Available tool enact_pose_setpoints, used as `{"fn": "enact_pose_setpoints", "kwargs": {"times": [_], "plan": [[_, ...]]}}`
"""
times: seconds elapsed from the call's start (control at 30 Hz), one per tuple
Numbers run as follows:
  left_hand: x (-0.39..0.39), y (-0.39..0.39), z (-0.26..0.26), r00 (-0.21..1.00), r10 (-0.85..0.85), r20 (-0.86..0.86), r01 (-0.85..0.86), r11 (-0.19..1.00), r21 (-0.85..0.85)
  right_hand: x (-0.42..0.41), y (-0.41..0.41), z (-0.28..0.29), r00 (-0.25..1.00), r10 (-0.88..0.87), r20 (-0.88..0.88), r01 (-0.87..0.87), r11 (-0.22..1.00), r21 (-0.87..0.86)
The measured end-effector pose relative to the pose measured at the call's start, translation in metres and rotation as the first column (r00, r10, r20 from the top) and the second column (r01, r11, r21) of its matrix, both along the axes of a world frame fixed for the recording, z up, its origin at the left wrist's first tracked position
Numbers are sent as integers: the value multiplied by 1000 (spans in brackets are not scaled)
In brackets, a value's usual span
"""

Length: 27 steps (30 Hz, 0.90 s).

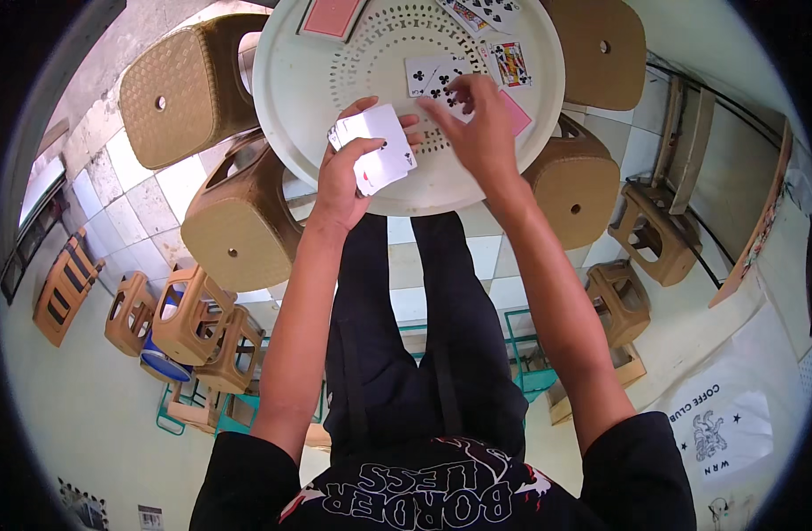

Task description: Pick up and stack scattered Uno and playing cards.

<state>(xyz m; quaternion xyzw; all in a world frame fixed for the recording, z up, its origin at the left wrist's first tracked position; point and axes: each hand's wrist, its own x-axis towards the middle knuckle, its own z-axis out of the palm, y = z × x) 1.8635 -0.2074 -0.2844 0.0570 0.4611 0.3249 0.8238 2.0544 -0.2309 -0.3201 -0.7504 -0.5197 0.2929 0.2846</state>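
My left hand (346,166) holds a stack of playing cards (383,143) face up over the near edge of a round cream plastic table (293,146), thumb on top; an ace of clubs shows uppermost. To its right, my right hand (479,126) hovers with bent fingers over overlapping face-up club cards (419,74). Whether its fingertips touch them I cannot tell. Close beyond that hand lie a face card (512,64) and, partly hidden by it, a pink-backed card (516,114). More face-up cards (502,13) are fanned at the far right of the table.
A pink-backed deck in a box or stack (332,16) lies at the table's far left. Brown plastic stools (247,232) stand close around the table, one at the right (572,179). Smaller stools (190,318) are piled at the lower left, and a wooden-edged board (754,219) leans at the right.
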Motion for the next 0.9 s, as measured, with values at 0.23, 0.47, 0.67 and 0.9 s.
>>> {"fn": "enact_pose_setpoints", "kwargs": {"times": [0.23, 0.47, 0.67, 0.9], "plan": [[-16, -7, -16, 995, 35, 89, -32, 999, -36, 16, -3, -17, 960, 180, 215, -148, 977, -155], [-13, -6, -16, 995, 43, 95, -41, 999, -25, 25, -2, -6, 984, 176, 40, -167, 971, -174], [-13, -7, -16, 994, -66, -86, 77, 989, 124, 9, 5, 27, 951, -130, -282, 57, 966, -253], [-15, -14, -11, 999, -11, -52, 13, 999, 37, -35, -9, 24, 833, -87, -546, -102, 947, -306]]}}
